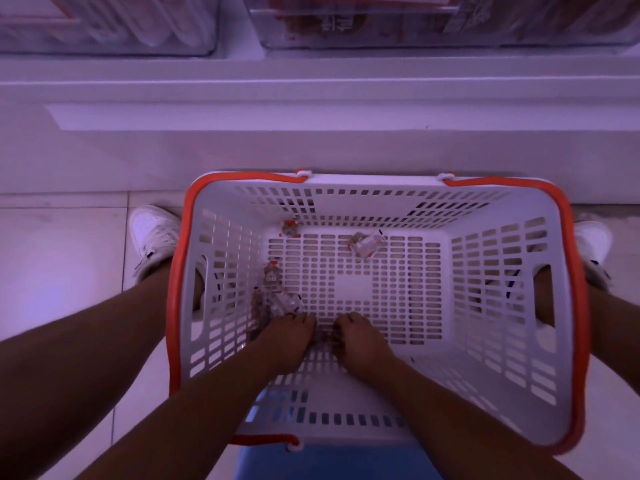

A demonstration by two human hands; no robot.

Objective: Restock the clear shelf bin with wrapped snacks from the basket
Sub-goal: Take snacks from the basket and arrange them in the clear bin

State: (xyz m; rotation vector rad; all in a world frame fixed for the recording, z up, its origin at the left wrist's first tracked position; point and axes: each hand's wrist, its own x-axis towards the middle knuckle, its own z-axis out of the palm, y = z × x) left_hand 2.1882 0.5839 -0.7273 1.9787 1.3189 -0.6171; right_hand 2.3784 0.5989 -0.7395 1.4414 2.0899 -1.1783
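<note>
A white slotted basket (pixel 381 183) with orange handles stands on the floor below me. A few wrapped snacks lie on its bottom: one (pixel 290 228) at the far left corner, one (pixel 366 243) near the far middle, and a cluster (pixel 273 289) on the left. My left hand (pixel 285 341) and right hand (pixel 362 344) reach down side by side at the near middle of the basket floor, fingers curled round snacks (pixel 323 336) between them. The clear shelf bin (pixel 381 39) holding snacks sits on the shelf above right.
A second clear bin (pixel 104 29) stands on the shelf at the upper left. The white shelf ledge (pixel 311 116) runs across above the basket. White shoes (pixel 154 237) flank the basket on the tiled floor. Something blue (pixel 332 462) lies under the basket's near edge.
</note>
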